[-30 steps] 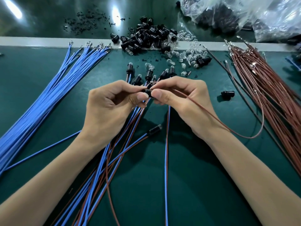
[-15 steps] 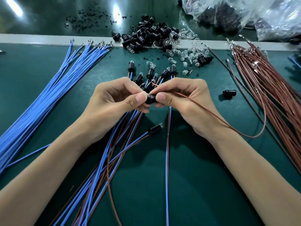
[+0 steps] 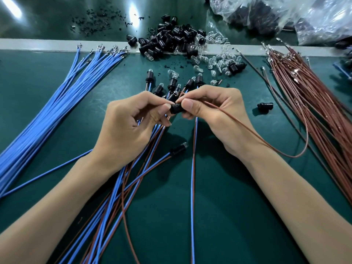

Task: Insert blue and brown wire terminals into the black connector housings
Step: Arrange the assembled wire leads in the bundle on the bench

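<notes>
1. The black housing (image 3: pixel 176 108) is pinched between the thumb and fingertips of the left hand (image 3: pixel 129 128). It is held above the green mat (image 3: pixel 228 206), just in front of the finished wire pairs (image 3: pixel 133 178).
2. The right hand (image 3: pixel 215 115) is closed on a brown wire (image 3: pixel 266 143) close to its end, and that end is held at the housing. The rest of the wire loops away to the right.
3. The meeting point is covered by both thumbs, so it cannot be told whether the terminal has entered yet.
4. A short blue stretch shows between the curled left fingers. A blue wire (image 3: pixel 47 173) is probably tucked into that palm too.
5. The housing is judged small, light and hard. Its round, smooth body is likely to twist or roll, so it is best gripped across its sides with the open end left free.
6. The wire is judged thin and limp and would buckle if pushed from far back. It should be taken just behind the metal tip and fed in straight.
7. The tip looks like thin metal and could be bent if forced at an angle.
8. Spare parts are kept near: loose blue wires (image 3: pixel 57 103) on the left, brown wires (image 3: pixel 314 103) on the right, and a heap of housings (image 3: pixel 171 40) at the far edge.
</notes>
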The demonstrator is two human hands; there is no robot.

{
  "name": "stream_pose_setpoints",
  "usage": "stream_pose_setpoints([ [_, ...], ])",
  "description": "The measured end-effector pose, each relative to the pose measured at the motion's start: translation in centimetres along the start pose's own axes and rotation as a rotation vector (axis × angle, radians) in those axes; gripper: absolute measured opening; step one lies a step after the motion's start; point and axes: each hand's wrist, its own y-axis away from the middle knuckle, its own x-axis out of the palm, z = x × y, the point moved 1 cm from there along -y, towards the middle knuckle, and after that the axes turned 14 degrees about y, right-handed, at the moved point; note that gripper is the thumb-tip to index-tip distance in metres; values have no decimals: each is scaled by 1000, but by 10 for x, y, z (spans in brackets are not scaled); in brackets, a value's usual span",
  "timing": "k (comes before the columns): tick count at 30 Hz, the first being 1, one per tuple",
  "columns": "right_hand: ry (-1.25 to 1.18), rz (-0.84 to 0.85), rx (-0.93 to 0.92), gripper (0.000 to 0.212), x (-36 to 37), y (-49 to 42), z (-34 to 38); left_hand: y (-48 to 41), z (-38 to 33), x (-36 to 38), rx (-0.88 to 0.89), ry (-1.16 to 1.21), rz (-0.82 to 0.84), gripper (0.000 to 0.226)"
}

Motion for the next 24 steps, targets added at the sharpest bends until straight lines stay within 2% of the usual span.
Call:
stream_pose_setpoints([
  [2,-2,-7,0,10,1,0,0,0,2,1,29,-137,45,20],
  [5,-9,0,6,7,4,1,0,2,3,2,13,-159,114,28],
  [12,-12,-12,27,5,7,1,0,5,2,1,65,-269,141,29],
  [18,-18,-50,31,9,11,2,3,6,2,0,58,-236,137,27],
  [24,9,-72,43,9,11,3,5,6,2,-2,44,-311,157,34],
])
